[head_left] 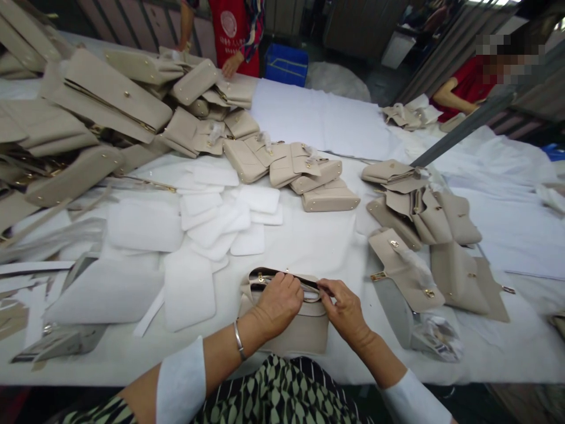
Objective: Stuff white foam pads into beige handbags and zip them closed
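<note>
A beige handbag [304, 333] stands upright at the table's front edge, close to my body, its dark-lined mouth partly open. My left hand [282, 300] lies over the middle of that mouth with curled fingers gripping the rim; the fingertips are hidden inside. At the right end of the opening, my right hand [344, 306] pinches the bag's edge between thumb and fingers. Something white shows inside the mouth between my hands. Gold-coloured hardware is visible on the bag's upper left.
White padding sheets [189, 291] lie left of the bag. Beige bags [326, 194] form a row beyond it, with a large heap [115, 97] at far left and more bags [424, 218] on the right. Two people in red work across the white-covered table [318, 247]. A grey pole [463, 126] slants at right.
</note>
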{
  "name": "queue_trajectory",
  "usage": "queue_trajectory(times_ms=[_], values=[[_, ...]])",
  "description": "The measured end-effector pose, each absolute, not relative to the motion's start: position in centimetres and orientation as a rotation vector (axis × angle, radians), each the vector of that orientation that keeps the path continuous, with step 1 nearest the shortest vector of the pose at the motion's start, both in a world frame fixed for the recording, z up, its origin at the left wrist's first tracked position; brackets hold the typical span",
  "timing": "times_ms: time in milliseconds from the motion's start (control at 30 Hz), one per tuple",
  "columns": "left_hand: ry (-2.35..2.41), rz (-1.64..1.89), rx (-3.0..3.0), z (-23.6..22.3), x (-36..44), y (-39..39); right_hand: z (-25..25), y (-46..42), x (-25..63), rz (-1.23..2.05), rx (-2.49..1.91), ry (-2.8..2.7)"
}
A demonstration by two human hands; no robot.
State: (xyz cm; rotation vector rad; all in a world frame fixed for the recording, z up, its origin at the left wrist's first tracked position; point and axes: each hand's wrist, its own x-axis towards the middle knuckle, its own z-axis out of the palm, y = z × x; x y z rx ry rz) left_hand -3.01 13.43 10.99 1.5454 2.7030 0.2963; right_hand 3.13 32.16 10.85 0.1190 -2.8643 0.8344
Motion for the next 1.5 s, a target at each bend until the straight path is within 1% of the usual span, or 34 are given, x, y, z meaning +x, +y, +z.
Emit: queue_trajectory(times_ms=[67,200,300,400,500,600,733,900,1000,1100,1267,1400,1500], values=[[2.649,0.318,1.544,10.6,-2.9,14.0,11.0,33.0,3.2,0.775,0.053,-2.938],[2.493,0.409,1.428,9.9,-3.1,14.8,11.8,33.4,3.0,0.629,0.112,-3.092],[2.44,0.448,1.329,10.1,-4.1,15.3,12.9,32.9,2.8,0.339,0.2,-3.247],[2.357,0.449,1.364,10.7,-5.5,15.7,13.7,32.5,2.7,0.03,0.265,-3.314],[2.291,0.446,1.406,11.2,-6.4,16.0,13.5,32.2,2.5,-0.135,0.232,-3.34],[2.328,0.428,1.4,10.9,-6.1,16.7,12.9,32.3,2.1,-0.148,0.215,-3.363],[2.349,0.406,1.435,9.6,-5.2,17.7,12.6,33.1,1.8,0.083,0.33,-3.396],[2.39,0.442,1.43,8.8,-5.6,17.5,11.8,34.3,2.5,0.357,0.252,-3.323],[2.426,0.459,1.365,9.0,-5.9,17.0,11.3,34.5,3.1,0.435,0.335,-3.232],[2.42,0.467,1.348,9.3,-5.9,16.9,11.7,34.3,3.0,0.35,0.615,-3.19],[2.359,0.477,1.428,9.5,-6.0,16.7,13.4,32.9,1.2,0.061,1.113,-3.226],[2.37,0.481,1.452,9.6,-6.2,16.2,13.6,31.7,-0.1,-0.207,1.219,-3.207],[2.407,0.496,1.461,9.8,-6.0,15.9,13.2,31.5,0.0,-0.245,1.232,-3.171]])
